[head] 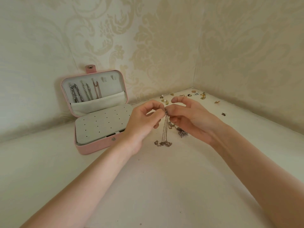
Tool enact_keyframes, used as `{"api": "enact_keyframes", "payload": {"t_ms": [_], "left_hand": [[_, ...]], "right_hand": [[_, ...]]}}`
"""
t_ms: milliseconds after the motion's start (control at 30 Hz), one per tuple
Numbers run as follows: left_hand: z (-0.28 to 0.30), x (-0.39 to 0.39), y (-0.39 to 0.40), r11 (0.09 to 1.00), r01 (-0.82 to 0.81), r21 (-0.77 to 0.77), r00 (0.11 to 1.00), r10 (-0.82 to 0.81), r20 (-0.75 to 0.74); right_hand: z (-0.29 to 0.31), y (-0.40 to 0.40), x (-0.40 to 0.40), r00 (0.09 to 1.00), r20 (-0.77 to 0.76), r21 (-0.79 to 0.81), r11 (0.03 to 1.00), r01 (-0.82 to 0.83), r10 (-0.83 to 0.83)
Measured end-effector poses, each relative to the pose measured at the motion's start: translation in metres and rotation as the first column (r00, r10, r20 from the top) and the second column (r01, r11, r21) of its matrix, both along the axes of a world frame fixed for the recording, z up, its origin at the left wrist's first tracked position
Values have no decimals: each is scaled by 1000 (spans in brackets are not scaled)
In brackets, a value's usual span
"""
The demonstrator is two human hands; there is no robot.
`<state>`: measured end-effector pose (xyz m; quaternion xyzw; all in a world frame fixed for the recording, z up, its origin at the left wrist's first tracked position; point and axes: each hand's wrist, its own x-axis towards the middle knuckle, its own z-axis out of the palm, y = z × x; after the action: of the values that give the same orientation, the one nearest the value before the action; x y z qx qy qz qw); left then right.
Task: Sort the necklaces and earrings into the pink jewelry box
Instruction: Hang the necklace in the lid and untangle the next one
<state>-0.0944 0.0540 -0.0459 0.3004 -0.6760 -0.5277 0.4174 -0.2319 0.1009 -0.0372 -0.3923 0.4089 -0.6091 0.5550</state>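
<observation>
Head view, facing down, near hands [166, 120]

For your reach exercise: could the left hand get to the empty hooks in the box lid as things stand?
Probably yes, once freed. The left hand pinches the chain together with the right hand. The pink jewelry box stands open just beside it, and nothing blocks the free hooks.

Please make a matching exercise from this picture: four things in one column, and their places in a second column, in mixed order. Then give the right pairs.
Things
1. thin necklace
2. silver chains
3. earrings
4. perforated panel

Places
A. scattered on the surface by the far wall corner
B. lying in the lower half of the pink jewelry box
C. hanging from hooks in the open lid
D. pinched between left hand and right hand, hanging down

Pairs: 1-D, 2-C, 3-A, 4-B
</observation>
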Motion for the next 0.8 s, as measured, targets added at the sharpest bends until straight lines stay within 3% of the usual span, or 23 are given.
{"api": "enact_keyframes", "payload": {"t_ms": [100, 233, 500, 700, 800], "left_hand": [[-1, -2, 3, 969, -51, -242, 999, 47, -24], [-8, -4, 2, 788, -161, -594, 982, 191, -13], [-11, -6, 3, 774, -208, -599, 962, 273, 19], [-11, -3, 2, 733, -80, -676, 932, 296, 210], [-9, -4, 4, 776, -77, -626, 949, 249, 193]], "right_hand": [[-1, -3, 7, 988, 157, 51, 999, -2, -7], [-4, -4, 11, 990, 141, 95, 995, -32, 19], [-5, -4, 15, 994, 38, 107, 989, 98, -102], [-4, -1, 11, 946, -268, 55, 978, 201, -180], [-3, 0, 13, 943, -281, 32, 981, 192, -176]]}}
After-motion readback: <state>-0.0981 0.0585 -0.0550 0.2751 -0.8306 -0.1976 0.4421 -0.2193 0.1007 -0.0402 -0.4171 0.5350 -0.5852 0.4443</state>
